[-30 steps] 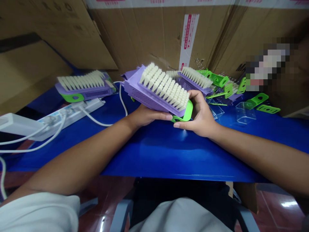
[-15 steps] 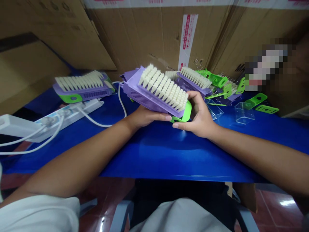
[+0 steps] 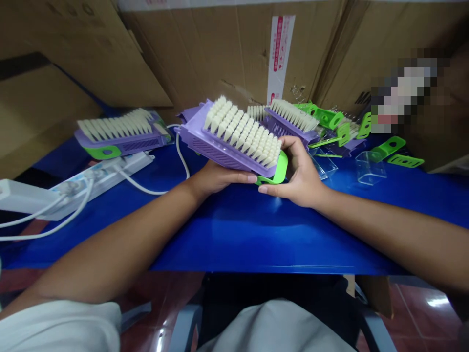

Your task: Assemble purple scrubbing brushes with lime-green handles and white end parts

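Observation:
Above the blue table I hold a purple brush point(image 3: 223, 151) with its cream bristles facing up. My left hand point(image 3: 223, 177) is closed around its lower body, the thumb along the near side and the other fingers hidden underneath. At the brush's right end, my right hand point(image 3: 302, 176) grips a bright green end piece point(image 3: 281, 168) between thumb and fingers. This green piece sits against the purple body; whether it is fully seated I cannot tell. Behind my right hand lies another purple brush point(image 3: 291, 117), bristles up.
On the left, a purple-and-green brush point(image 3: 120, 134) lies beside a white power strip point(image 3: 102, 181) with cables. Loose green parts point(image 3: 326, 117) and a clear plastic piece point(image 3: 370, 167) lie at the right. Cardboard boxes point(image 3: 205, 49) stand along the back of the blue table point(image 3: 234, 239).
The view has shifted slightly, so things appear a little further left. Both hands keep the same hold on the brush and its green end piece.

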`<state>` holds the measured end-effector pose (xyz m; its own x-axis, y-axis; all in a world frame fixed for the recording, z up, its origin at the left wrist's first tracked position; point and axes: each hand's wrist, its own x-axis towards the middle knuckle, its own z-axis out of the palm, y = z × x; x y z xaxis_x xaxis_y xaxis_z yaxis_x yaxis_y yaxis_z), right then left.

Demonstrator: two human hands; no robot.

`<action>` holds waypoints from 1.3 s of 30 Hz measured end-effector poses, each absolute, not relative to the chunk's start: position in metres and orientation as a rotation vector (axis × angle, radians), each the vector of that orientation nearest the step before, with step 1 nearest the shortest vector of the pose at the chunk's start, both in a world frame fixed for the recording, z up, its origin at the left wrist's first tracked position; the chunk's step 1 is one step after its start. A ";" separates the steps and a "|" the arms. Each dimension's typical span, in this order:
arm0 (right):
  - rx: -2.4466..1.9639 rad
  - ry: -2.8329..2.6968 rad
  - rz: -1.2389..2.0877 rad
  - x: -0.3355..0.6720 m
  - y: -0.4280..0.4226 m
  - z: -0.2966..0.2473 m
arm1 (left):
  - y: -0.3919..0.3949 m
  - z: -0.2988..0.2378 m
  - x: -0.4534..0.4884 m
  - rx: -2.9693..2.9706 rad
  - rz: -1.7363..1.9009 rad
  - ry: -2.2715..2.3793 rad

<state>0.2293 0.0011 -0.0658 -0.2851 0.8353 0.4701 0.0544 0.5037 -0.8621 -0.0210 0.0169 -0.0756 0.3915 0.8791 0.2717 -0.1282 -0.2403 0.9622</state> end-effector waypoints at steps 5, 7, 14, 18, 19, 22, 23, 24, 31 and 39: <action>-0.765 -1.709 0.883 0.230 0.003 -0.066 | 0.017 -0.075 -0.020 1.502 1.138 0.695; -0.757 -1.711 0.862 0.230 0.003 -0.067 | 0.018 -0.076 -0.021 1.513 1.142 0.686; -0.753 -1.704 0.841 0.231 0.002 -0.072 | 0.018 -0.067 -0.007 1.406 1.154 0.501; -0.732 -1.693 0.827 0.231 0.004 -0.073 | 0.016 -0.053 0.005 1.361 1.164 0.420; -0.718 -1.695 0.820 0.231 0.004 -0.074 | 0.016 -0.052 0.005 1.370 1.164 0.429; -0.670 -1.706 0.788 0.232 0.006 -0.074 | 0.017 -0.054 0.002 1.402 1.156 0.500; -0.663 -1.709 0.777 0.233 0.007 -0.074 | 0.018 -0.055 0.001 1.407 1.159 0.521; -0.664 -1.712 0.767 0.234 0.007 -0.073 | 0.018 -0.056 0.000 1.406 1.166 0.532; -0.704 -1.724 0.740 0.239 0.015 -0.075 | 0.012 -0.048 0.003 1.295 1.157 0.487; -0.785 -1.773 0.730 0.240 0.017 -0.066 | 0.013 -0.052 0.001 1.315 1.147 0.510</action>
<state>0.2401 0.0174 -0.0664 -0.2678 0.7889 0.5531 0.1708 0.6039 -0.7786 0.0010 0.0126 -0.0521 0.4066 0.8644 0.2958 -0.3592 -0.1464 0.9217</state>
